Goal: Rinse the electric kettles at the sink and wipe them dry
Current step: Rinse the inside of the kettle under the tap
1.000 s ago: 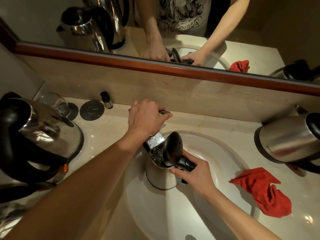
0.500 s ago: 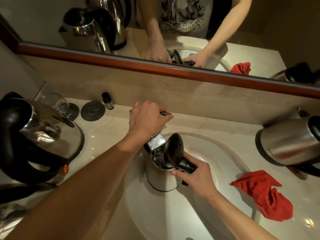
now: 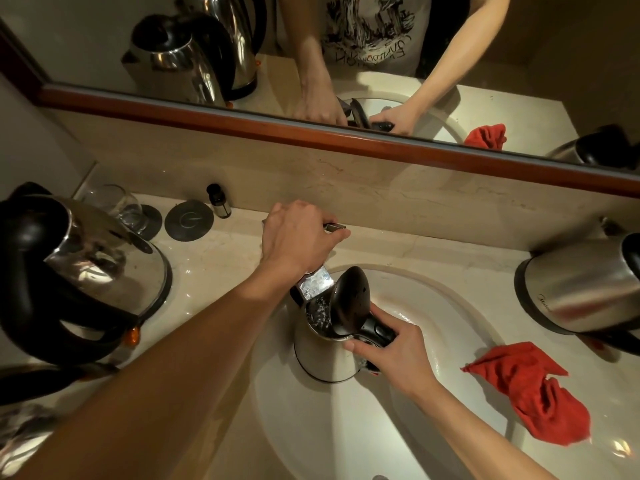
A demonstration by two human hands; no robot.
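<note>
The right hand (image 3: 391, 355) grips the black handle of the kettle (image 3: 322, 351), which stands upright in the sink (image 3: 450, 306), lid raised, spout pointing far-left under the tap (image 3: 313, 284). Just beyond it, the left hand (image 3: 298, 237) curls over the tap lever (image 3: 336, 226). A red cloth (image 3: 526, 389) lies on the counter (image 3: 214, 258), right.
</note>
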